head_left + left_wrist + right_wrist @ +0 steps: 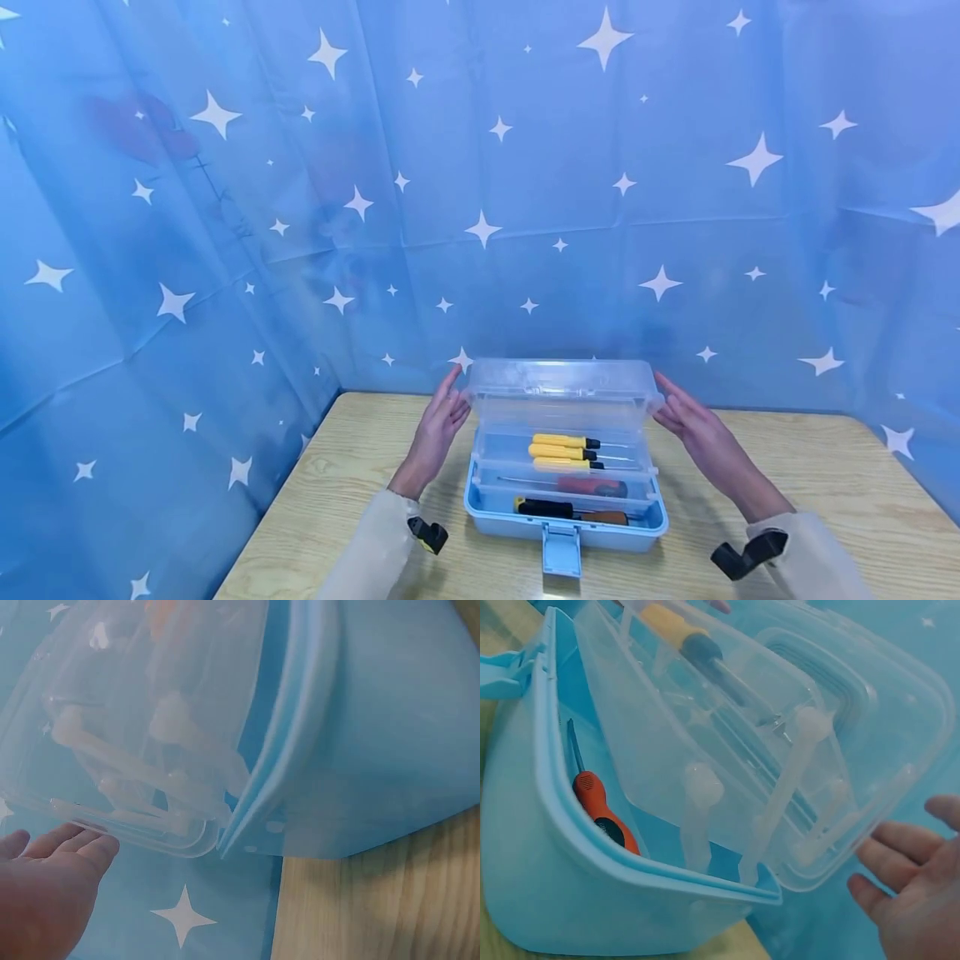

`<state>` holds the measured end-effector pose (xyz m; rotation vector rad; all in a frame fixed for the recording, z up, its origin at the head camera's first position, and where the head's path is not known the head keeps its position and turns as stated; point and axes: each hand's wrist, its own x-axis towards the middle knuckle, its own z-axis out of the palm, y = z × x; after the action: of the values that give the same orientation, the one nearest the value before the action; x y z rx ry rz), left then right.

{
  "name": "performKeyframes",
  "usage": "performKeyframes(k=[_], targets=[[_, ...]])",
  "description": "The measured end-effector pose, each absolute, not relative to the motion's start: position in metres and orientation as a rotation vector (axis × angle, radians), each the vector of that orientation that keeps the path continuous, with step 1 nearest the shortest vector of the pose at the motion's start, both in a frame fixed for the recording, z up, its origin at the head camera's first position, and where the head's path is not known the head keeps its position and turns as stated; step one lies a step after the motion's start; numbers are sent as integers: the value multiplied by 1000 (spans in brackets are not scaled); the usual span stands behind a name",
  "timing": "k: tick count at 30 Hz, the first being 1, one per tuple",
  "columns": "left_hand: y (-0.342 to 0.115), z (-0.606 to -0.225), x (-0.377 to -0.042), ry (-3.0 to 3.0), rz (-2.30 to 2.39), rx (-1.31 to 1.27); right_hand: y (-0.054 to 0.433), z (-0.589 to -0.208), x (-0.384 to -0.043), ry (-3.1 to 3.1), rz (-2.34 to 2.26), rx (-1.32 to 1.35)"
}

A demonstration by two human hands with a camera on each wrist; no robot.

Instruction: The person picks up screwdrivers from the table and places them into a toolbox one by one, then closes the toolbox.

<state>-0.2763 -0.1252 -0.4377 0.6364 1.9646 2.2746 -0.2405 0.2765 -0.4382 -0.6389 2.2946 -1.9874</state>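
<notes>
A light blue toolbox point(495, 527) stands on the table with its clear lid point(562, 377) raised and its front latch point(562, 552) hanging down. Three yellow-handled screwdrivers point(561, 451) lie in its clear upper tray, with a red-handled screwdriver point(600, 487) below them. At the bottom are a black-handled screwdriver point(542, 507) and an orange-handled one point(596, 799). My left hand point(437, 425) has its fingers extended at the lid's left edge. On the opposite side, my right hand point(701, 437) reaches its spread fingers to the lid's right edge.
The wooden table point(315, 500) extends to both sides of the toolbox. Behind it hangs a blue curtain point(480, 167) printed with white stars. A black wrist strap mount point(750, 554) sits on the right sleeve, another point(427, 533) on the left.
</notes>
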Motion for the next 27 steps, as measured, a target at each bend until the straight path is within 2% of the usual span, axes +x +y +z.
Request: performKeyframes(k=[12,20,27], targets=[[-132,-443,-253,1866,2300,625,281,-445,-224,2249,-2033,-711],[-141,-448,-240,1818,2244,664,286,-453,-218,2021,-2136,-873],[-143,-452,-231,1812,2218,671,287,-459,-213,1884,-2171,-882]])
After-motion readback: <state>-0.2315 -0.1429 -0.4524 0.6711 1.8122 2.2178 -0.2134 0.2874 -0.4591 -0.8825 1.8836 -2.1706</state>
